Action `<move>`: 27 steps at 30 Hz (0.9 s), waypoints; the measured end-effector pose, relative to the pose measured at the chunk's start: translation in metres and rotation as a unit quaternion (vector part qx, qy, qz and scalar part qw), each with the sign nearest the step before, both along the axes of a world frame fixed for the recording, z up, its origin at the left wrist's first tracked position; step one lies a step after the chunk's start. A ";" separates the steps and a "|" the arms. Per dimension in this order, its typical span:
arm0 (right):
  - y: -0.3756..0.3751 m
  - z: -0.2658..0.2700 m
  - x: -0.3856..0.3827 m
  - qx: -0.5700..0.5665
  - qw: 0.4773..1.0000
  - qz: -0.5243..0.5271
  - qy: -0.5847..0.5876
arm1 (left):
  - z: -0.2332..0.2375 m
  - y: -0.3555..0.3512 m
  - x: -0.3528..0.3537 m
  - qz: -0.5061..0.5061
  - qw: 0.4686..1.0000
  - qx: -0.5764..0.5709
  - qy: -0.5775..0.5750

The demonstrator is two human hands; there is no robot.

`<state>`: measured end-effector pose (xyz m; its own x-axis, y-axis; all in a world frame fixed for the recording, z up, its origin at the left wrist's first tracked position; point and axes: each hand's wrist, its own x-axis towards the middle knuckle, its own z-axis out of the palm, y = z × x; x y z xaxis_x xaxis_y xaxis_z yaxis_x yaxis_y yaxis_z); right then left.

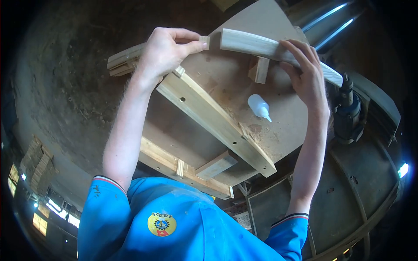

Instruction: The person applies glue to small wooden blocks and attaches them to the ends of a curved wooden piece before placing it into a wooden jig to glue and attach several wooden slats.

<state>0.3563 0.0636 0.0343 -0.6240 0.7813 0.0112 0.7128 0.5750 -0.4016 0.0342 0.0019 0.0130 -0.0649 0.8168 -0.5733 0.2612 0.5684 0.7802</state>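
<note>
Left hand: the left hand [174, 47] is closed to a narrow pinch, thumb and fingertips holding a small, pale, rectangular wooden piece [205, 42].
Right hand: the right hand [303, 65] is curled around a long, pale, gently curved wooden slat [250, 43], fingers over its far edge and thumb on the near side.
Piece and slat: both are above the far part of the brown, flat-topped counter [285, 102]; the small piece is near the slat's left end, with a gap between them.
Short block: a short, light wooden block [260, 70] shows just below the slat in the view.
Bottle: a white plastic bottle with a pointed nozzle [257, 105] lies on its side between the right forearm and the long rail.
Long rail: a long, yellowish wooden rail with round holes [209, 117] runs diagonally across the middle, sawdust beside it.
Nearer wood: a second yellowish wooden rail [167, 161] is close to the person's blue shirt [174, 217], with a short, flat wooden board [216, 165] between the two rails.
Left side: several pale wooden strips [123, 60] are beyond the left wrist.
</note>
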 end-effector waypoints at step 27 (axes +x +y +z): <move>0.005 -0.013 0.001 0.022 0.999 0.041 -0.017 | -0.007 -0.008 -0.002 -0.024 0.997 0.060 0.051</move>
<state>0.3571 0.0687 0.0212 -0.6867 0.7266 0.0217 0.6751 0.6486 -0.3515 0.0323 -0.0057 0.0058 -0.0760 0.8822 -0.4647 0.3669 0.4581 0.8097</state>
